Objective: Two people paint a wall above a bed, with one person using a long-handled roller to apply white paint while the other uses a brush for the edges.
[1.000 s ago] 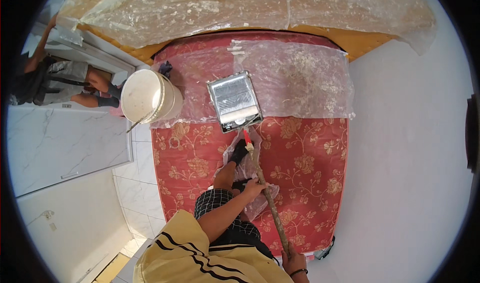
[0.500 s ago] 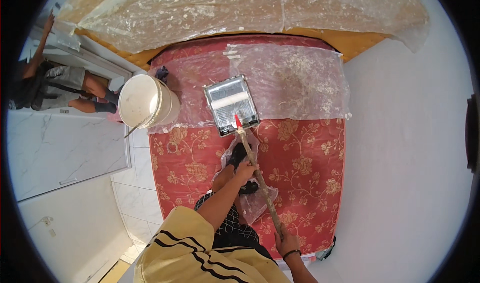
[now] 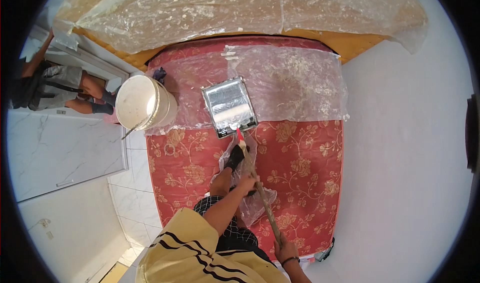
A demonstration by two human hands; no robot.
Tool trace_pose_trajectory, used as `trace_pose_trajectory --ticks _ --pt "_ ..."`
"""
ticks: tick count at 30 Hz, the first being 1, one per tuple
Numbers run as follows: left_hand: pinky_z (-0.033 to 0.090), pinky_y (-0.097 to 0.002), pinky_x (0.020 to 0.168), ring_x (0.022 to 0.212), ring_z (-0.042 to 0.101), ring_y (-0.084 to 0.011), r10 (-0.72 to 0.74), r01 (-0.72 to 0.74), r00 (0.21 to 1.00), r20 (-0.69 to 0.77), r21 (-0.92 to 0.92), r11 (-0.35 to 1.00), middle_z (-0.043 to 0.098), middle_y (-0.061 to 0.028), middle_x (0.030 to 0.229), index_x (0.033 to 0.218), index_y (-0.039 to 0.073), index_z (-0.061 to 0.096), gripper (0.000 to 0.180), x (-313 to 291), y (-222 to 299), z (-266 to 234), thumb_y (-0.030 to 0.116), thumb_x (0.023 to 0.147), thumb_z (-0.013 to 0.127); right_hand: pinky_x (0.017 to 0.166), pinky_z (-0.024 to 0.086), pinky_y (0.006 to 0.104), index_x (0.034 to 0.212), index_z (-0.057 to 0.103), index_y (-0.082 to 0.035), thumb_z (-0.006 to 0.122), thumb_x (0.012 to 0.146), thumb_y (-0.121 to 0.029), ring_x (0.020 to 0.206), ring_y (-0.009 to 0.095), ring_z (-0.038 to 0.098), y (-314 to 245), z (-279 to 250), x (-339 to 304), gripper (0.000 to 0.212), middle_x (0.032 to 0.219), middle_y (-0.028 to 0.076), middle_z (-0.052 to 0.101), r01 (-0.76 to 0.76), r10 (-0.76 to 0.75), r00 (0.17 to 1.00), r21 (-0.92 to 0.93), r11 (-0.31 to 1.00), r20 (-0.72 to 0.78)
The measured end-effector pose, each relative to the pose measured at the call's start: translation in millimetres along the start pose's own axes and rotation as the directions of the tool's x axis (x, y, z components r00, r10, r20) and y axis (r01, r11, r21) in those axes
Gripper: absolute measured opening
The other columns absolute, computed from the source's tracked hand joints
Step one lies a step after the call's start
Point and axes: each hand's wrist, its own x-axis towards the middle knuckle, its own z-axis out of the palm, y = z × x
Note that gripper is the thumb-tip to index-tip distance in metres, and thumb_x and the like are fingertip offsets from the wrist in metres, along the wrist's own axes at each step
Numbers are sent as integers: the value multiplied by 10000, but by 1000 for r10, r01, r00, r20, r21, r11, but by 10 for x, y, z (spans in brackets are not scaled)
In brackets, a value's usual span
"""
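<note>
A paint roller (image 3: 234, 113) on a long wooden pole lies in a black paint tray (image 3: 224, 93) with white paint in it. The roller's red handle joins the pole just below the tray's near edge. My left hand (image 3: 248, 181) is closed round the pole at about its middle. Farther down, my right hand (image 3: 286, 248), with a dark band at the wrist, grips the pole near its lower end. The tray sits partly on a paint-spotted plastic sheet (image 3: 305, 83) over a red flowered mattress (image 3: 305, 183).
A white bucket (image 3: 137, 103) with a stick in it stands left of the tray. Plastic covers the yellow headboard (image 3: 350, 45) at the far side. Another person (image 3: 60, 85) stands at the left. A pale wall (image 3: 400, 158) rises on the right. My feet are on the mattress.
The roller has come down the tray toward me, to its near end. Both my hands have moved slightly nearer with the pole, still gripping it.
</note>
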Motion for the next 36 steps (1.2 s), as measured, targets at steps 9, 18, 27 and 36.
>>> trace_pose_trajectory --ticks 9,18,27,36 --pt "549 -355 629 693 631 -241 121 -121 992 43 -7 993 573 -109 801 895 -25 519 97 -76 655 48 21 826 571 608 483 471 1232 470 -92 557 815 -280 674 387 603 -144 -166 195 465 696 219 606 100 -97 991 34 994 -90" --pt "531 -329 591 696 624 -228 159 -166 986 49 238 957 582 -97 812 954 -34 526 201 -462 -139 183 70 812 624 586 486 461 1214 486 -81 584 791 -328 640 379 605 330 -175 -586 499 654 199 605 149 -155 979 -54 987 -132" --pt "540 -362 674 765 618 -233 6 -6 1000 3 -38 999 566 -97 841 951 -14 519 127 -21 208 34 18 828 530 614 477 491 1221 488 -103 564 806 -327 684 401 601 -111 -126 37 478 704 229 604 -16 15 1000 -68 998 -17" --pt "560 -371 587 692 635 -237 172 -171 985 23 -39 984 567 -105 812 904 -20 504 119 -63 567 34 26 819 573 618 476 491 1284 416 -113 524 831 -341 690 392 609 -172 -331 73 519 706 221 613 85 -85 995 9 996 -42"
